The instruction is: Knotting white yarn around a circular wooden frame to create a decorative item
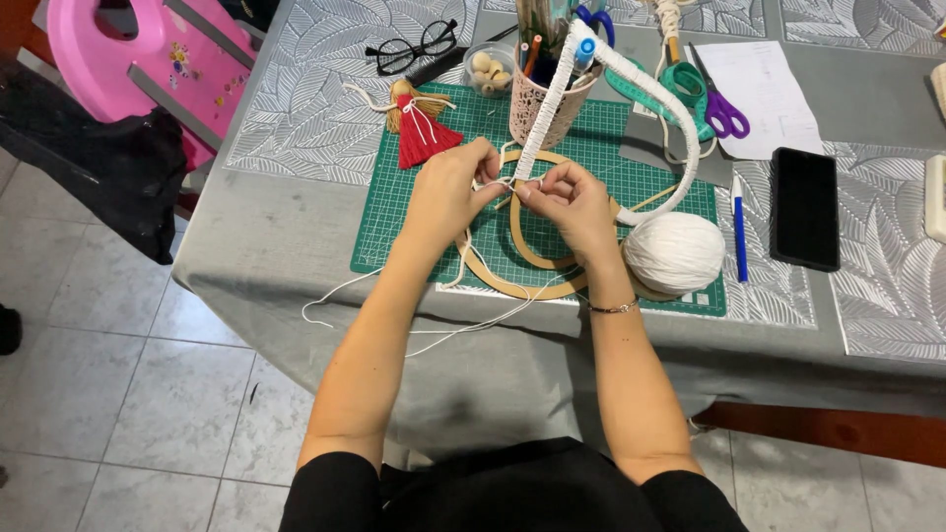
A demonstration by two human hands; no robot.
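Green gridded cutting mat (591, 158); grey tablecloth (266, 246); silver leaf-patterned placemats (305, 108). White cord ball (675, 253), white-wrapped hoop (641, 89), tan wooden rings (522, 276). Red-and-straw doll (419, 123), purple scissors (724, 108), black phone (805, 207), pink chair (138, 59), blue-white pen (739, 227).

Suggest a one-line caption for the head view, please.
Left hand and right hand pinch white cord at a partly wrapped wooden ring.

two scissors (711, 99), one yarn ball (674, 253), one phone (805, 207), one pen (739, 229), one doll (419, 125).
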